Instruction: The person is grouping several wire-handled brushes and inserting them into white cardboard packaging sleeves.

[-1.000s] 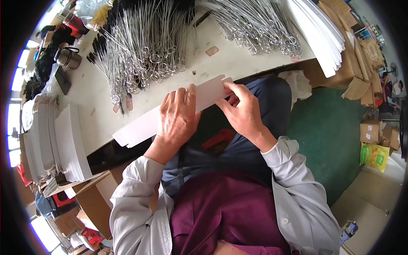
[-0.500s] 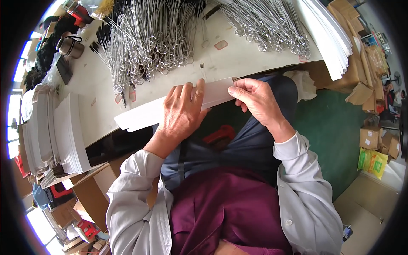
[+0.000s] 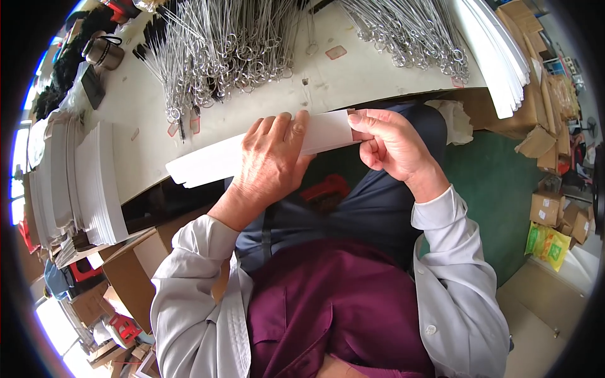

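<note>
Visibly smooth, long white strip [image 3: 328, 131].

bright daylight at left, strong fisheye bend

well lit overall. brightest spots along left rim: windows [image 3: 62, 331] blown to white, blue-purple fringing beside them. white strip [image 3: 208, 164] and white sheets [image 3: 495, 60] near washed out, little surface detail. small glints on metal rings [image 3: 252, 57] and flask [image 3: 104, 54]. deep shadow under tabletop [image 3: 252, 106]. left hand [image 3: 271, 154] and right hand [image 3: 396, 143] fairly crisp. tabletop edge bows. cartons [image 3: 547, 209] at far right soft, squeezed. black vignette rounds off the corners.
</note>
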A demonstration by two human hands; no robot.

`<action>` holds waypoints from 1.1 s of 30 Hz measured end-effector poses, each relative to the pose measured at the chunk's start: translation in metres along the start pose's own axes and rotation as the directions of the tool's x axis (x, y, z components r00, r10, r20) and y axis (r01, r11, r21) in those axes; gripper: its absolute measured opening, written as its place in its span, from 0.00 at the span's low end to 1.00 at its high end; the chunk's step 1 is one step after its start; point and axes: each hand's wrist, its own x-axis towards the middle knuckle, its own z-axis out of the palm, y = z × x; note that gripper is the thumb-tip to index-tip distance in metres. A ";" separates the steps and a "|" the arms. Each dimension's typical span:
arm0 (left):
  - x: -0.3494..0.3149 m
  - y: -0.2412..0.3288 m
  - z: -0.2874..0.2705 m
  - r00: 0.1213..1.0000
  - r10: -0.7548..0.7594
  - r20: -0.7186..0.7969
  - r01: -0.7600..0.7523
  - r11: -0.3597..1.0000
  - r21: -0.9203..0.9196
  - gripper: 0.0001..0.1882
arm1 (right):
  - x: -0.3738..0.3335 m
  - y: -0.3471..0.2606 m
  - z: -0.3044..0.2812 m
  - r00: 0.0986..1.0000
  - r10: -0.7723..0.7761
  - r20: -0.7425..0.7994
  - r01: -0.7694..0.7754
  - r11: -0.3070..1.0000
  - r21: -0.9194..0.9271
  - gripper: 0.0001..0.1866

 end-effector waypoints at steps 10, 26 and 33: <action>0.011 0.004 -0.010 0.999 -0.044 0.012 0.044 0.998 -0.043 0.35 | -0.002 -0.001 0.041 0.606 -0.605 0.517 0.334 -0.396 -0.855 0.32; -0.011 -0.029 -0.037 0.997 -0.035 0.072 0.037 0.999 -0.025 0.37 | 0.020 -0.010 0.036 0.668 -0.449 0.593 0.403 -0.452 -0.796 0.33; -0.009 -0.024 -0.031 0.993 -0.085 0.076 0.091 0.993 -0.072 0.37 | 0.033 -0.010 0.035 0.640 -0.424 0.641 0.444 -0.476 -0.759 0.35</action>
